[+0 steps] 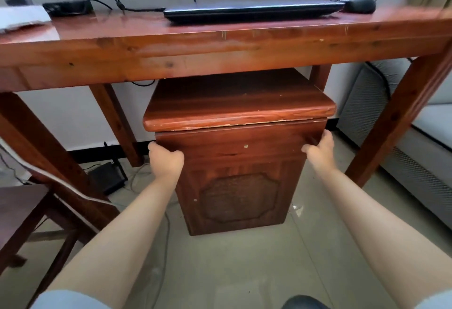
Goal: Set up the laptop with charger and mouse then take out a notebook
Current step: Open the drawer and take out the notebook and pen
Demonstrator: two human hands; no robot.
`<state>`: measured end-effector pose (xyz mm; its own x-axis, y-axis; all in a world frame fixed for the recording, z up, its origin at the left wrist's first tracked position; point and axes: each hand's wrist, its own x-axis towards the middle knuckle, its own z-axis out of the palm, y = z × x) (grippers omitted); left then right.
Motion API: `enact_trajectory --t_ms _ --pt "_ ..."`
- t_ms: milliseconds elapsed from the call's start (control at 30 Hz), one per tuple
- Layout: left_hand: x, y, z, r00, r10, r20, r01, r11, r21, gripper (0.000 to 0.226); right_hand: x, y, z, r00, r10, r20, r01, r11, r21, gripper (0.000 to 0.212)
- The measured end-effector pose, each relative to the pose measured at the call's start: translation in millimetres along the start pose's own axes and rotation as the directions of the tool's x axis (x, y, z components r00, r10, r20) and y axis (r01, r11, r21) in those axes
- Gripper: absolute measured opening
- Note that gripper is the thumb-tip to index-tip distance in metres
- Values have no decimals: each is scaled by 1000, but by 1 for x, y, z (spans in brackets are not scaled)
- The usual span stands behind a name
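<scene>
A closed black laptop (pixel 252 11) lies flat on the reddish wooden desk (pixel 195 46), near its far edge. A black mouse (pixel 360 4) with a tangled cable sits just right of it. The black charger brick (pixel 66 7) lies at the desk's left, its cord running toward the laptop. Under the desk stands a wooden box stool (pixel 234 162) with a thick lid. My left hand (pixel 165 158) grips the stool's left upper side, and my right hand (pixel 320 149) grips its right upper side. No notebook is visible.
White paper (pixel 22 18) lies on the desk's left end. A dark wooden chair (pixel 24 215) stands at the lower left. A black router (pixel 107 176) and cables lie on the tiled floor. A grey sofa (pixel 403 142) stands to the right.
</scene>
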<state>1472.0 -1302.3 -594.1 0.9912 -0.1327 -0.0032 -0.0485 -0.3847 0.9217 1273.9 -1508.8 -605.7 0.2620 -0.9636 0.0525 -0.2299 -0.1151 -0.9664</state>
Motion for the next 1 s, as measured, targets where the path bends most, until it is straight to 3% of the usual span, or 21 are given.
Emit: enact_trajectory --t_ms 233,433,600,700,767,833,900,1000 --pt "-31 -18 -10 997 58 -45 -59 998 -22 42 -17 13 -15 997 56 -44 -52 995 80 72" --pt "-33 -31 -25 983 156 96 -159 987 23 47 -27 14 -13 994 -31 -103 17 991 -134 76" --pt "-30 -24 -26 973 209 99 -210 978 1 57 -27 9 -7 986 -54 -157 17 974 -227 71" --pt "-32 -22 -28 969 238 61 -244 961 130 73 -30 7 -7 983 -73 -171 23 960 -279 73" --pt "-33 -22 -31 886 461 47 -445 817 366 73 -33 4 -7 946 -270 -179 168 881 -443 79" --pt "-31 -20 -31 731 654 197 -645 566 514 61 -34 -1 -4 873 -487 16 374 650 -662 77" --pt "-28 -11 -30 662 675 325 -711 430 557 46 -34 -12 1 820 -499 280 517 436 -737 62" --pt "-24 4 -29 624 640 448 -737 293 609 34 -33 -30 10 770 -425 477 622 330 -710 43"
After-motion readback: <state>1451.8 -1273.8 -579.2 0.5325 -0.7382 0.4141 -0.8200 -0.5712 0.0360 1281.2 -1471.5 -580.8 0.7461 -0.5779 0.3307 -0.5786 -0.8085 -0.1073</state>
